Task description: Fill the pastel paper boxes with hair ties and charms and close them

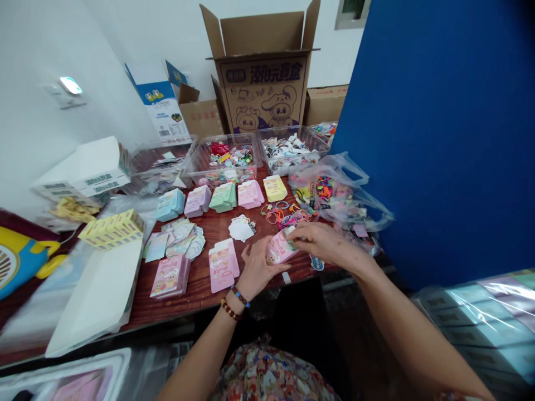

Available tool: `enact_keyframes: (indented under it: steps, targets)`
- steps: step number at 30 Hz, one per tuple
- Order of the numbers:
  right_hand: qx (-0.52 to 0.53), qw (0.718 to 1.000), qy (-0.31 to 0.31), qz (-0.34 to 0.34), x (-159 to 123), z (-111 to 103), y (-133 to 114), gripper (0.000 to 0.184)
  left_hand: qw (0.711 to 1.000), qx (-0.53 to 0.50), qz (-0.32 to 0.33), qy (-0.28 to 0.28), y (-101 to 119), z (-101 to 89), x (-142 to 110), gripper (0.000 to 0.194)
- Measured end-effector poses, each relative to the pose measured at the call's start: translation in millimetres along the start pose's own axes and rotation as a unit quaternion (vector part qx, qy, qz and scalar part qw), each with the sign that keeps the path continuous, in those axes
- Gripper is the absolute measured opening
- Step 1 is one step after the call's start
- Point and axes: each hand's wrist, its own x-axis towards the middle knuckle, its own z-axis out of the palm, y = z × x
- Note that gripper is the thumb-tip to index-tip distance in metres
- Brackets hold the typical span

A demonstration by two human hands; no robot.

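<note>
Both hands are busy on a pink flat-packed box sitting on the wooden table, right in front of the person. The right hand is curled over its top edge, fingers pinching it. The left hand is looser and half open, with its fingertips against the box's lower edge. Two beaded bracelets sit on that wrist.

Just left of the left hand is a stack of pink flat boxes, and further left there's another pink stack with cartoon art. Above the hands are white paper cards, a tangle of colored hair ties, and a row of pastel box stacks. Past those are clear plastic tubs of mixed small items, and a bag of colorful bits is off to the right.

The big cardboard carton ahead has cartoon characters and what looks like 潮玩盲盒 on it. A blue-and-white box says "MIXED FLAVOURS," I think.
</note>
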Motion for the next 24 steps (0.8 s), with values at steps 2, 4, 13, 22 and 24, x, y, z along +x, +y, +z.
enact_keyframes:
  steps: [2, 4, 13, 22, 24]
  targets:
    - [0.005, 0.999, 0.018, 0.037, 2.3, 5.0, -0.6, 0.020, 1.000, 0.000, 0.022, -0.006, -0.3, -0.6, -0.4, 0.079]
    - [0.029, 0.998, 0.020, 0.049, 3.9, 8.2, 1.0, 0.016, 0.999, 0.000, 0.034, -0.002, -1.9, -1.2, -0.9, 0.080]
    - [0.261, 0.964, -0.014, 0.050, -1.1, 11.9, 13.4, 0.024, 0.998, 0.024, 0.035, 0.047, -12.0, 3.4, -0.6, 0.079]
    - [0.335, 0.932, 0.067, 0.124, -11.1, 17.0, 14.0, 0.032, 0.996, 0.067, 0.024, 0.055, -14.4, 3.5, -1.4, 0.078]
    - [0.297, 0.949, 0.052, 0.093, -11.1, 17.1, 12.2, 0.029, 0.995, 0.078, 0.032, 0.055, -14.2, 4.5, -1.7, 0.078]
